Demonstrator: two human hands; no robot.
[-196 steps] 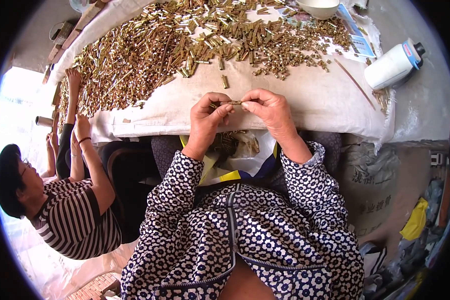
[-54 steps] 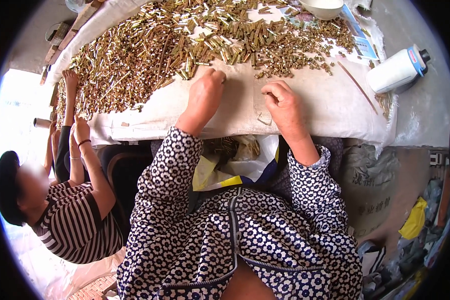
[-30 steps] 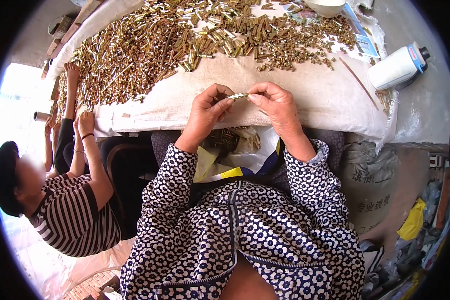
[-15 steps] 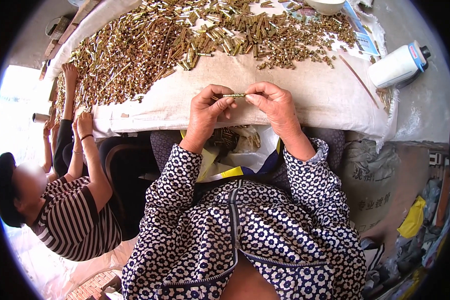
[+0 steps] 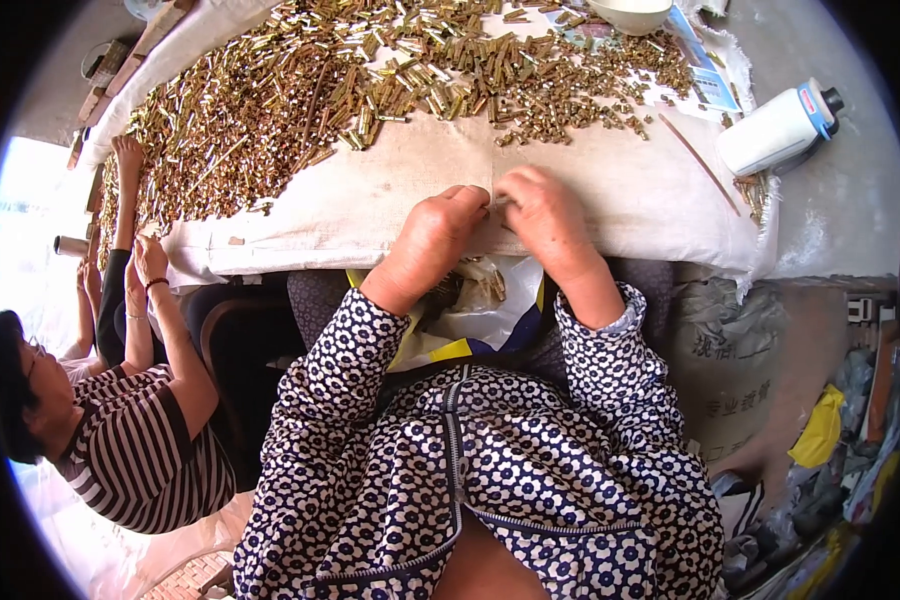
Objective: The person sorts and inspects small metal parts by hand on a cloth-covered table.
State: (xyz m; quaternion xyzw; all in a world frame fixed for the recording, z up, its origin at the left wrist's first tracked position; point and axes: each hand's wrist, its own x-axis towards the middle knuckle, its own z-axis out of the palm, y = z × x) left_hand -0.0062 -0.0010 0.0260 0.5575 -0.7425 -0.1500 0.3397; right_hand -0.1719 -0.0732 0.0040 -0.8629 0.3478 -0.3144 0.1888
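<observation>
My left hand (image 5: 432,240) and my right hand (image 5: 548,215) meet knuckle to knuckle over the near edge of the white cloth (image 5: 370,205). Their fingers are curled shut on a small brass piece pinched between the fingertips, which almost hide it. A wide heap of small brass pieces (image 5: 370,80) covers the far part of the cloth, beyond both hands. Below my wrists, in my lap, an open plastic bag (image 5: 485,300) holds a few more brass pieces.
A white bottle with a blue cap (image 5: 778,130) lies at the right, with a thin stick (image 5: 698,160) beside it and a white bowl (image 5: 630,12) at the far edge. At the left sits a person in a striped shirt (image 5: 140,450), one hand (image 5: 128,158) on the heap.
My hands reached into the heap, came back holding a brass piece between them, and have now closed together lower, at the cloth's near edge. The person at the left has shifted slightly.
</observation>
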